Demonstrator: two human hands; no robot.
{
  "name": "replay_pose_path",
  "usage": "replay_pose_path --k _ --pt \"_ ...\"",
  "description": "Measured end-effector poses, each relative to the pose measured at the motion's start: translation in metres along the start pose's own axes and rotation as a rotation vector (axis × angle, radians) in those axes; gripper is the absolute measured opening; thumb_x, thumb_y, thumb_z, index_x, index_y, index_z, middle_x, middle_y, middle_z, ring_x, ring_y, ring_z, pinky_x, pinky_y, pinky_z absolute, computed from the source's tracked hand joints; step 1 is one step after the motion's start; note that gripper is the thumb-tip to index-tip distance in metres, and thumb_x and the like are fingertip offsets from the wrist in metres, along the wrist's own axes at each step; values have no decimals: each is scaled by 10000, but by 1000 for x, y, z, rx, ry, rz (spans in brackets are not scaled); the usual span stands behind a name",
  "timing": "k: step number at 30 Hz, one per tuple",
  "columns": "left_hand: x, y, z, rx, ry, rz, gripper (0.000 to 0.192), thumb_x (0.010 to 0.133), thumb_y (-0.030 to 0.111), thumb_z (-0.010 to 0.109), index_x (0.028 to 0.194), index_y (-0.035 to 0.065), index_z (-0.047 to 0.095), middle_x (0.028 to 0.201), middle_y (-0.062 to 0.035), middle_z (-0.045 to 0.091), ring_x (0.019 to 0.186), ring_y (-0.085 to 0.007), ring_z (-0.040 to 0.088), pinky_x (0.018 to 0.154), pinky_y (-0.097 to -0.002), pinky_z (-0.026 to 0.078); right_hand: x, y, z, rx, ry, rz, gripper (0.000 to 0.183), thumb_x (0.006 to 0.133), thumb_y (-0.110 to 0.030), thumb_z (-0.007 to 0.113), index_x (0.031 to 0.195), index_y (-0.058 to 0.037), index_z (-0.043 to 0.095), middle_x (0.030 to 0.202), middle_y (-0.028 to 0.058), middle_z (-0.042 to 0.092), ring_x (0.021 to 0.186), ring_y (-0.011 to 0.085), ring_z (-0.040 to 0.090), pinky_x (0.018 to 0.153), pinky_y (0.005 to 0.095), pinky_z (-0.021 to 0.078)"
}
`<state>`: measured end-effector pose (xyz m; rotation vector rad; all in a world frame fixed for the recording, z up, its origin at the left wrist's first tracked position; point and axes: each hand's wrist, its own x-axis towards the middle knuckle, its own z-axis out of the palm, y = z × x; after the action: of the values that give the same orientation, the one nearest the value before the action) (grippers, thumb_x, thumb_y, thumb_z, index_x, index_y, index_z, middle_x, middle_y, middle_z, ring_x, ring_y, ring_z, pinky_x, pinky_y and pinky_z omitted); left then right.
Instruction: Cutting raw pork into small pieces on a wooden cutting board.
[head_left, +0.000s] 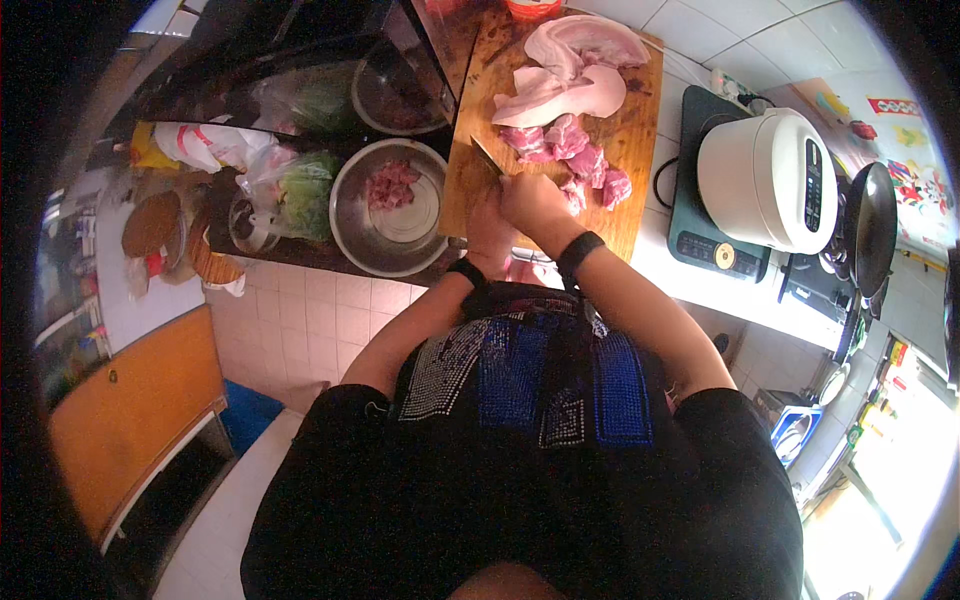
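Observation:
On the wooden cutting board (544, 169), my right hand (534, 202) is closed round the handle end of a knife (487, 156), whose blade points to the upper left. My left hand (491, 225) is close against the right one at the board's near left part; its fingers are partly hidden, and I cannot tell what they hold. Several chunks of raw meat (585, 163) are just beyond and right of my hands. Farther back lie large pale slabs of raw meat with skin (570, 90). A steel bowl (343, 225) left of the board contains small meat pieces (392, 185).
Right of the board, a white rice cooker (757, 180) stands on a black induction cooker (686, 217). A dark pan (874, 229) is farther right. Left of the bowl are a plastic bag of green vegetables (307, 195) and other bags. A red container (534, 9) is behind the board.

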<state>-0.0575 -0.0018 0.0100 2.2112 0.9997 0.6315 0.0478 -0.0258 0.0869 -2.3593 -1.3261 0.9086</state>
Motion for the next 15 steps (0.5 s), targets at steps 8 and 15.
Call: replay_pose_path --k 8,15 --pt "6 8 -9 -168 -53 -203 216 816 104 588 1001 1 544 817 -179 604 787 -398 585 651 -437 469 -54 41 -1 -237 -179 -42 311 880 -236 449 832 -19 665 784 232 651 730 371 656 659 472 531" --pt "9 1 -1 -239 30 -62 182 823 164 602 879 -9 589 753 -197 630 719 -397 607 628 -451 465 -9 25 15 -196 -14 -180 299 867 -235 459 785 -43 673 785 200 660 717 345 661 636 451 541"
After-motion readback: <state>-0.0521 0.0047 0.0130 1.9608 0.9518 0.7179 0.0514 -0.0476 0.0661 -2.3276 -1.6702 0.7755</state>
